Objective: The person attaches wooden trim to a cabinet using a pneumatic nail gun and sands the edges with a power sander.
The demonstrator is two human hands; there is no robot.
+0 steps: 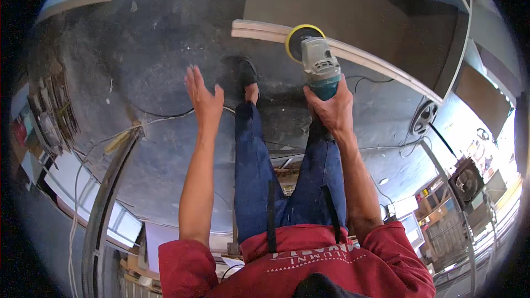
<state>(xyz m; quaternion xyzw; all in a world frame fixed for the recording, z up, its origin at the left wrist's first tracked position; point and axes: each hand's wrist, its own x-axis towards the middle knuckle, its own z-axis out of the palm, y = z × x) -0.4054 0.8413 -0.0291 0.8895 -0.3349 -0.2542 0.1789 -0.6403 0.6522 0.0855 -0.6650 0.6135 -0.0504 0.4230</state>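
One right hand [338,111], nearer, grips an angle grinder [321,65], its disc [296,43] at eleven o'clock over a ten-to-four wooden strip [259,31]; the left hand [206,106] is open, empty.

single head-worn view | faces steeply down | shirt [342,276] close, floor [149,49] farther

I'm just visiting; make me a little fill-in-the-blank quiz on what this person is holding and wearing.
The hand gripping the power tool is the person's ____ one.
The round pad on that tool has a rim coloured ____.
The other hand, fingers extended, is holding ____.
The person's shirt is mainly ____ in colour.

Missing words: right; yellow; nothing; red.
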